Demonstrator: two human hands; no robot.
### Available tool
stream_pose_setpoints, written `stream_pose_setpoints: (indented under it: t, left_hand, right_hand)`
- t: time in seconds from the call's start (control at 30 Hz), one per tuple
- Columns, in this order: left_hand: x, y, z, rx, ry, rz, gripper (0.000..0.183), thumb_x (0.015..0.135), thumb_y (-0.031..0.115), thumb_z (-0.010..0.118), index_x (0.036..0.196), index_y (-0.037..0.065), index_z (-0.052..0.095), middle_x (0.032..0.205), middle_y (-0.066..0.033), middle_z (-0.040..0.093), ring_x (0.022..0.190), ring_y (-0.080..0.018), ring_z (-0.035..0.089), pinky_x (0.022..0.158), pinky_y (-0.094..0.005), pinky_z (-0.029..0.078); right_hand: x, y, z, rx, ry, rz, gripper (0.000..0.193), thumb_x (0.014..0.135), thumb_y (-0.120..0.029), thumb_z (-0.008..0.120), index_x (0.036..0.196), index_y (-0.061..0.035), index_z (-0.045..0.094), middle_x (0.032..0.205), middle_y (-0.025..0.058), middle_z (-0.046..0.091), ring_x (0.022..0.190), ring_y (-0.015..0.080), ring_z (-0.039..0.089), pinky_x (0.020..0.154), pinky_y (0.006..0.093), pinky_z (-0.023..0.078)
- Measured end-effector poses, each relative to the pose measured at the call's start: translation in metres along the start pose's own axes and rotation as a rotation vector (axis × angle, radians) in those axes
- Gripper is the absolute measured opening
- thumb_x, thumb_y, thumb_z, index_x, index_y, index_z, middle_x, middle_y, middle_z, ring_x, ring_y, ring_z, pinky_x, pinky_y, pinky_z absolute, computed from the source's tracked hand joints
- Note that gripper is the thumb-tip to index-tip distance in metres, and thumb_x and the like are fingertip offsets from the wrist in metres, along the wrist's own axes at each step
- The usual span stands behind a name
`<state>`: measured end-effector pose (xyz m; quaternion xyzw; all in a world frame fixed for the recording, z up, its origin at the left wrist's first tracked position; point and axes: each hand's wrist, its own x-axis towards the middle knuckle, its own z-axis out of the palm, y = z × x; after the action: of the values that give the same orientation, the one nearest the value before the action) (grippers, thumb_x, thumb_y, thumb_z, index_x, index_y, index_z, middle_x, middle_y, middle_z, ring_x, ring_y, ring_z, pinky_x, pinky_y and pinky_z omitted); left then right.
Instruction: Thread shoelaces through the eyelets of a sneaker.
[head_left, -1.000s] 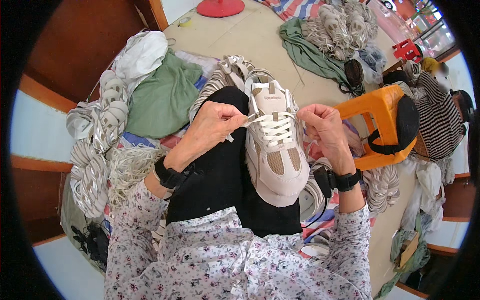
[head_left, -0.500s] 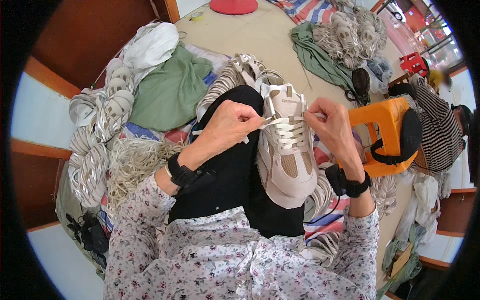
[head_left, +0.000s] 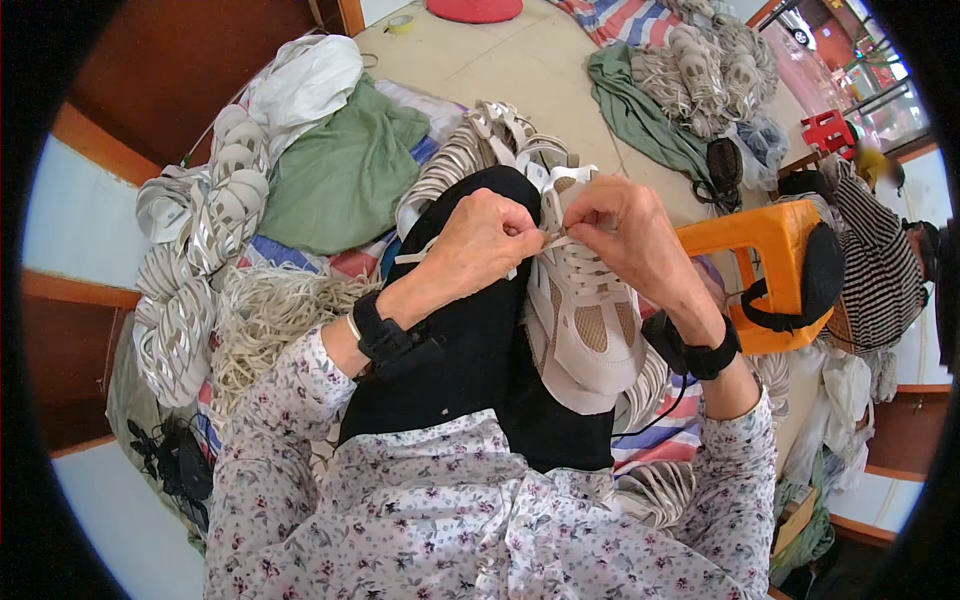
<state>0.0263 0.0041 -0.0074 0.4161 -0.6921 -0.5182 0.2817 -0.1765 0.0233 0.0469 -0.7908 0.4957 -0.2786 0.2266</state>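
Note:
A beige and white sneaker (head_left: 597,345) rests on my right thigh, its toe pointing toward me. White shoelace (head_left: 588,283) crosses its tongue in several rows. My left hand (head_left: 480,238) pinches a lace end at the left side of the upper eyelets. Close beside it, my right hand (head_left: 628,228) is over the shoe's opening with thumb and fingers pinched on the lace. The fingertips of both hands nearly meet, and the right hand hides part of the tongue and the top eyelets.
Loose white laces (head_left: 280,320) lie heaped at my left, near stacked shoe uppers (head_left: 225,220) and a green cloth (head_left: 335,185). An orange stool (head_left: 770,265) stands at my right. Beyond it is a person in a striped top (head_left: 875,260). More uppers (head_left: 705,75) lie at the far right.
My right hand has moved left across the shoe, from its right side to the lace near my left fingertips. The left hand has shifted slightly right.

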Motion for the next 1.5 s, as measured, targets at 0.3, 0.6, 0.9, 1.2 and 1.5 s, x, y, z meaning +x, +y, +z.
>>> stream_pose_setpoints:
  t: [0.3, 0.6, 0.9, 1.2, 1.5]
  left_hand:
    - [0.001, 0.004, 0.012, 0.217, 0.226, 0.257, 0.017, 0.079, 0.012, 0.066, 0.075, -0.005, 0.067, 0.057, -0.0148, 0.059, 0.048, -0.017, 0.054, 0.049, -0.0331, 0.043]
    - [-0.004, 0.006, 0.014, 0.409, 0.287, 0.487, 0.015, 0.079, 0.009, 0.067, 0.07, -0.002, 0.062, 0.064, -0.0186, 0.059, 0.059, -0.0358, 0.06, 0.055, -0.0431, 0.044]
    - [-0.003, -0.002, 0.017, 0.335, 0.278, 0.395, 0.015, 0.08, 0.01, 0.066, 0.073, -0.004, 0.066, 0.062, -0.018, 0.061, 0.053, -0.0288, 0.06, 0.051, -0.0378, 0.045]
    - [-0.004, -0.005, 0.012, 0.034, 0.085, 0.153, 0.023, 0.086, 0.016, 0.065, 0.075, -0.003, 0.069, 0.056, -0.0013, 0.058, 0.05, -0.0056, 0.051, 0.046, -0.0246, 0.04]
    - [-0.003, -0.002, 0.018, 0.211, 0.216, 0.281, 0.017, 0.082, 0.011, 0.065, 0.074, -0.005, 0.066, 0.056, -0.0103, 0.059, 0.046, -0.0139, 0.053, 0.046, -0.0315, 0.041]
  right_hand:
    - [-0.003, 0.002, -0.001, -0.02, -0.009, 0.114, 0.013, 0.075, 0.0, 0.067, 0.086, 0.0051, 0.07, 0.079, 0.0191, 0.068, 0.07, 0.0272, 0.066, 0.065, 0.0358, 0.051]
    - [0.003, 0.009, -0.007, 0.118, -0.203, 0.244, 0.012, 0.075, 0.006, 0.068, 0.087, 0.0063, 0.069, 0.075, 0.0046, 0.064, 0.07, 0.0095, 0.058, 0.065, 0.027, 0.049]
    - [0.002, 0.012, -0.008, 0.142, -0.157, 0.178, 0.013, 0.071, 0.0, 0.068, 0.083, 0.0042, 0.07, 0.069, 0.0121, 0.066, 0.064, 0.0163, 0.062, 0.062, 0.0312, 0.051]
    - [-0.001, 0.015, -0.007, 0.205, -0.157, 0.179, 0.011, 0.072, 0.003, 0.07, 0.082, 0.0044, 0.071, 0.07, 0.0087, 0.066, 0.065, 0.012, 0.06, 0.061, 0.0282, 0.05]
    - [0.0, 0.011, -0.012, 0.138, -0.204, 0.212, 0.008, 0.077, 0.006, 0.069, 0.085, 0.004, 0.07, 0.076, 0.0009, 0.064, 0.071, 0.0065, 0.057, 0.064, 0.0231, 0.048]
